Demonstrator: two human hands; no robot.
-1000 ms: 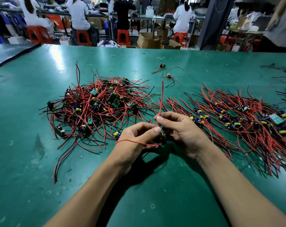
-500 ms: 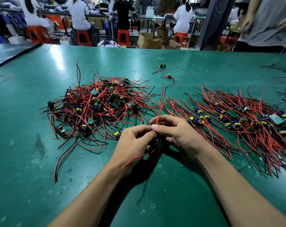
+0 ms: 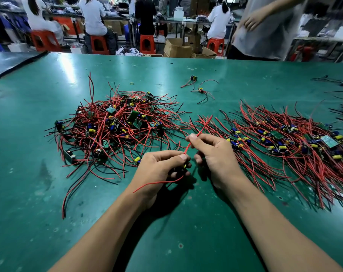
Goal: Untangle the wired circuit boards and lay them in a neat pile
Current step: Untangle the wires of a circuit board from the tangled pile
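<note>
Counted on the green table (image 3: 245, 79):
Two heaps of wired boards, tangled heap (image 3: 115, 126) and laid-out pile (image 3: 296, 142); two stray boards (image 3: 193, 77) (image 3: 201, 89); one rubber band (image 3: 132, 83); two hands (image 3: 158, 167) (image 3: 215, 154).

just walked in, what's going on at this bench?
A person is sorting wired circuit boards on a green table. The left hand holds one small board; the right hand pinches its red wire, which runs up and away from the board. A tangled heap sits on the left, a combed-out pile on the right. Two loose boards lie farther back.
</note>
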